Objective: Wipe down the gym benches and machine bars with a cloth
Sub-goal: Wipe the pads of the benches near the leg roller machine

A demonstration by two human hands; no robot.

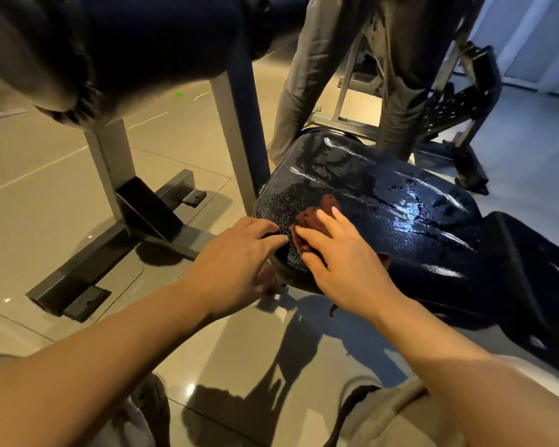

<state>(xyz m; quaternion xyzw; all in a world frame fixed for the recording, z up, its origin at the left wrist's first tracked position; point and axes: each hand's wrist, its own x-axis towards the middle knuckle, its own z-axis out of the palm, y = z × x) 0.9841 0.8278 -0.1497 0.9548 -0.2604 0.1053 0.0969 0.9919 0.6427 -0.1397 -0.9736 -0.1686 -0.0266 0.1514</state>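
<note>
Right hand flat on a dark red cloth, fingers straight and slightly apart, pressing it onto the near-left part of the black seat pad. Left hand at the pad's left edge, fingers slightly spread, tips touching the rim just beside the cloth. Glossy streaks across the pad's far side. Grey machine frame on the tiled floor to the left. Another person's trouser legs behind the pad.
</note>
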